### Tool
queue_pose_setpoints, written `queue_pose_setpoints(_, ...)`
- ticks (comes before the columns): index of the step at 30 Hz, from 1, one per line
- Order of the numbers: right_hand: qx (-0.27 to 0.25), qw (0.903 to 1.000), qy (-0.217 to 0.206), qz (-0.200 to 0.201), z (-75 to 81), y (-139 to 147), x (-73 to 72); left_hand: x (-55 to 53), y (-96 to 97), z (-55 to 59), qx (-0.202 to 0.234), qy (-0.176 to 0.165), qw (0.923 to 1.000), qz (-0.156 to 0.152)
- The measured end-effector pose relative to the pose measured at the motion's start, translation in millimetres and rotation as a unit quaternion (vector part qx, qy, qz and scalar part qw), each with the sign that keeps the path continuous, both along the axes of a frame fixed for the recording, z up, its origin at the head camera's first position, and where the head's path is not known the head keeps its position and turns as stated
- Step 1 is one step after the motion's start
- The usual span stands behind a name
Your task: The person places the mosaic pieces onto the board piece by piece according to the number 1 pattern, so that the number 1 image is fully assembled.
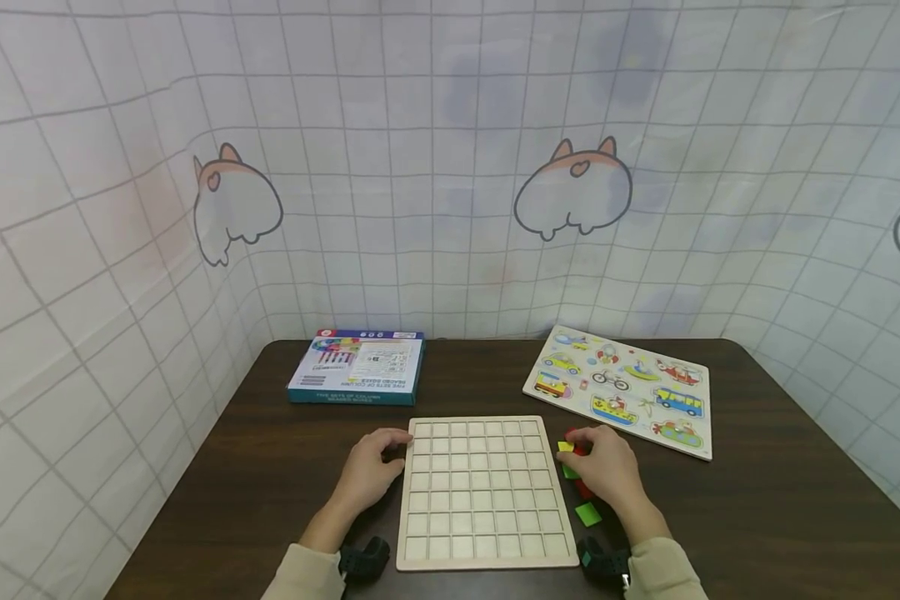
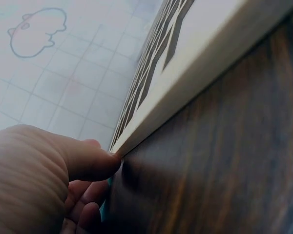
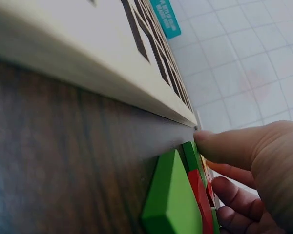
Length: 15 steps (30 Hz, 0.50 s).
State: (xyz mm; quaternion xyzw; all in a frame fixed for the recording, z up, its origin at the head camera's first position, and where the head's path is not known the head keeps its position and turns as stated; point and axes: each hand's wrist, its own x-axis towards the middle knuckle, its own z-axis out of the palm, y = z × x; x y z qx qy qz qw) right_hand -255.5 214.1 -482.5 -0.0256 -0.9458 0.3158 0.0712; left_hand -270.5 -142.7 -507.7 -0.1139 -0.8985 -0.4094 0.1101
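A pale wooden grid board (image 1: 402, 533) with square recesses lies on the dark table between the two hands. My left hand (image 1: 370, 471) rests beside its left edge, fingers relaxed; in the left wrist view the thumb tip (image 2: 110, 163) overlaps the board's side. On the other side my right hand (image 1: 613, 468) reaches over a small cluster of coloured tiles. Its thumb and index finger bracket a yellow tile (image 1: 566, 447). Red tiles (image 1: 584, 490) and green tiles lie under and beside the palm, partly hidden. Nearest the wrist sits a separate green tile (image 1: 588, 514).
Behind the board to the left lies a boxed set (image 1: 356, 368) with a teal side. A picture puzzle board (image 1: 622, 392) with vehicles is angled at the back right. A white grid-patterned cloth (image 1: 435, 192) hangs around the table's back and sides.
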Motion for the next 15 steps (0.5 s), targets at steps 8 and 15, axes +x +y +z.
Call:
queue_pose_setpoints(8, 0.002, 0.9998, 0.018, 0.005, -2.5, 2.3, 1.4, 0.8, 0.6, 0.7, -0.005, -0.004, 0.9999, 0.008)
queue_pose_setpoints(15, 0.014, 0.9998, 0.015, 0.007, -2.8, 0.7, -0.2, 1.9, 1.0, 1.7, -0.009, -0.004, 0.9999, 0.014)
